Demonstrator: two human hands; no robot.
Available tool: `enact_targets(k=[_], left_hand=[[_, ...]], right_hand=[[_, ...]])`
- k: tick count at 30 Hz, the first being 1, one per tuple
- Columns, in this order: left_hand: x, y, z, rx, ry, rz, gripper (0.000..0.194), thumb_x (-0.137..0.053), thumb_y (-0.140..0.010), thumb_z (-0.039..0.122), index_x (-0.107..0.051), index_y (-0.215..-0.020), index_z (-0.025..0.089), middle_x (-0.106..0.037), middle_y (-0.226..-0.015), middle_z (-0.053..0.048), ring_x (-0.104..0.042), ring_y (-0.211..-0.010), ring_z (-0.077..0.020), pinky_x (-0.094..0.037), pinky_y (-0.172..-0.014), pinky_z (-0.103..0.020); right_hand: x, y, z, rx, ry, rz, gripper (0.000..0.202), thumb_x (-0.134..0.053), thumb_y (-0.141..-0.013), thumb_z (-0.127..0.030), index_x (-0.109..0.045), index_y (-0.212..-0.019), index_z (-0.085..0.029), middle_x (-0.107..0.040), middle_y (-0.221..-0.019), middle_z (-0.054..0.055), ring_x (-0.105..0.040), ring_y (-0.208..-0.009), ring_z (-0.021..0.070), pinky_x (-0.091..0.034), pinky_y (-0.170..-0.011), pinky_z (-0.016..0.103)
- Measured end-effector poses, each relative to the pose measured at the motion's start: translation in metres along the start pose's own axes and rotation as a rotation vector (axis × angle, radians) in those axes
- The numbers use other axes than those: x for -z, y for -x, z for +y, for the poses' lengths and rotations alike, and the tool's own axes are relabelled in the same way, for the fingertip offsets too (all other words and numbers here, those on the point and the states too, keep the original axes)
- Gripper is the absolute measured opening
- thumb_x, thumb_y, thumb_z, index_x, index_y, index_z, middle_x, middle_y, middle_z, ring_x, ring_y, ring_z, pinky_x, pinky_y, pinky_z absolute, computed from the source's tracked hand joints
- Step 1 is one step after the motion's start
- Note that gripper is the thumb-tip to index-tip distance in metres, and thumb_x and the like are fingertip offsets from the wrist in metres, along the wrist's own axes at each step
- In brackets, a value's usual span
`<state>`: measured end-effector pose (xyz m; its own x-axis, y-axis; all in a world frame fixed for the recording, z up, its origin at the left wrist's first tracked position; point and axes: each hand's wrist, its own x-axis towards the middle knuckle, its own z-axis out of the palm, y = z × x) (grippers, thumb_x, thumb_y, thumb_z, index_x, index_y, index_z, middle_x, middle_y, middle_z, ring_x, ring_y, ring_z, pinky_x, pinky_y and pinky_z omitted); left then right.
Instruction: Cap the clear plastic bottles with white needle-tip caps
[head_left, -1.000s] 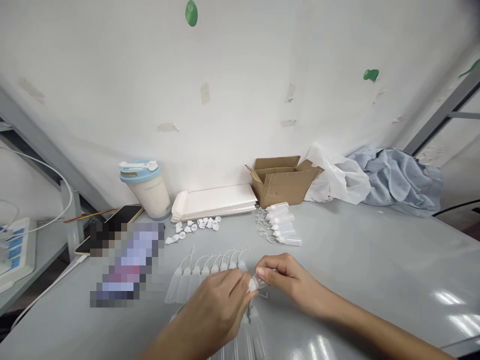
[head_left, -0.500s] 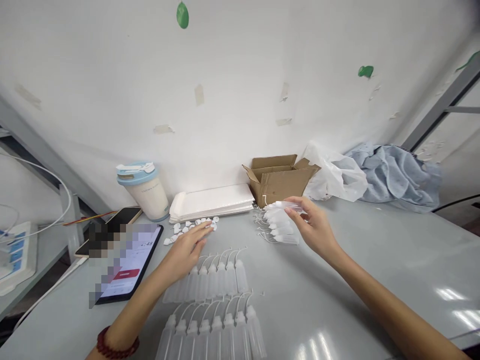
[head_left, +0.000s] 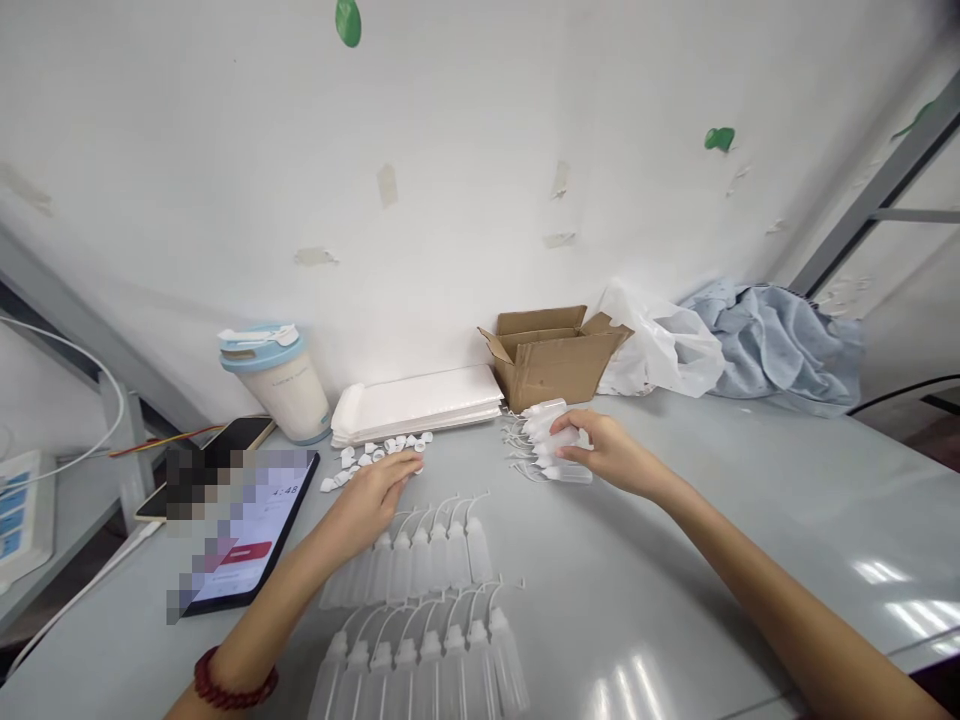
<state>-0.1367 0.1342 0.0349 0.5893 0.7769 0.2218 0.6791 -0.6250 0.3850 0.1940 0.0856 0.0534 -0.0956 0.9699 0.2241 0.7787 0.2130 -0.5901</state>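
My left hand (head_left: pixel 367 505) hovers over or rests beside a scatter of small white caps (head_left: pixel 365 460), fingers stretched forward, fingertips at the nearest caps; whether it touches one I cannot tell. To the right, thumb and fingers of my right hand (head_left: pixel 611 452) close round one translucent bottle (head_left: pixel 568 437) in a small pile. Other bottles of this pile (head_left: pixel 574 472) lie flat around it, thin white cap straps pointing left. Two rows of similar bottles lie in front of me, a back row (head_left: pixel 442 555) and a front row (head_left: pixel 420 675), their straps curving away from me.
White padded envelopes (head_left: pixel 420 400) are stacked by the wall, beside an open cardboard box (head_left: pixel 559 370). A plastic bag (head_left: pixel 667 350) and blue cloth (head_left: pixel 780 345) lie right. A cup with blue lid (head_left: pixel 285 390), a lit phone (head_left: pixel 255 540) and a dark phone (head_left: pixel 232 440) are left.
My right hand has moved slightly down and left, from the pile's farthest bottle to one nearer me; that far bottle now lies free of the fingers. The left hand stays by the caps.
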Motion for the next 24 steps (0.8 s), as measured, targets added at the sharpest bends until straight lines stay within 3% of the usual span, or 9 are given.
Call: enact_targets(k=[6, 13, 19, 21, 24], left_hand=[[0.005, 0.007, 0.003, 0.007, 0.013, 0.033, 0.032, -0.04, -0.084, 0.022, -0.069, -0.096, 0.017, -0.07, -0.105, -0.008, -0.065, -0.098, -0.0234, -0.051, -0.087, -0.038], [0.007, 0.009, 0.005, 0.038, 0.029, 0.058, 0.029, -0.041, -0.082, 0.02, -0.068, -0.092, 0.018, -0.071, -0.099, -0.008, -0.065, -0.092, -0.0235, -0.051, -0.082, -0.036], [0.008, 0.01, 0.009, 0.079, 0.035, 0.105, 0.024, -0.044, -0.082, 0.022, -0.066, -0.091, 0.017, -0.071, -0.094, -0.01, -0.064, -0.09, -0.0259, -0.049, -0.081, -0.04], [0.008, 0.011, 0.013, 0.091, 0.038, 0.141, 0.024, -0.044, -0.083, 0.023, -0.064, -0.094, 0.016, -0.069, -0.096, -0.011, -0.062, -0.093, -0.0265, -0.048, -0.082, -0.041], [0.008, 0.013, 0.024, 0.099, 0.051, 0.193, 0.022, -0.044, -0.083, 0.022, -0.06, -0.097, 0.015, -0.066, -0.097, -0.011, -0.06, -0.091, -0.0247, -0.048, -0.08, -0.039]], right_hand=[[-0.001, -0.001, 0.002, 0.052, 0.092, 0.02, 0.009, -0.057, -0.075, -0.021, -0.059, -0.083, -0.021, -0.063, -0.092, 0.005, -0.052, -0.092, 0.0248, -0.042, -0.076, 0.036], [0.002, -0.002, 0.001, 0.076, 0.141, 0.055, 0.005, -0.056, -0.075, -0.02, -0.058, -0.079, -0.021, -0.063, -0.087, 0.007, -0.054, -0.084, 0.0256, -0.044, -0.069, 0.037], [-0.013, 0.011, -0.034, 0.151, 0.072, 0.054, 0.009, -0.049, -0.086, -0.025, -0.057, -0.085, -0.02, -0.063, -0.082, 0.006, -0.056, -0.072, 0.0195, -0.045, -0.065, 0.032], [-0.024, 0.023, -0.052, 0.232, 0.001, -0.042, 0.013, -0.047, -0.089, -0.023, -0.057, -0.095, -0.019, -0.062, -0.081, 0.006, -0.056, -0.071, 0.0183, -0.046, -0.065, 0.03], [-0.039, 0.039, -0.074, 0.372, 0.015, -0.286, 0.021, -0.044, -0.091, -0.019, -0.056, -0.107, -0.018, -0.059, -0.09, 0.008, -0.056, -0.081, 0.0187, -0.046, -0.072, 0.03]])
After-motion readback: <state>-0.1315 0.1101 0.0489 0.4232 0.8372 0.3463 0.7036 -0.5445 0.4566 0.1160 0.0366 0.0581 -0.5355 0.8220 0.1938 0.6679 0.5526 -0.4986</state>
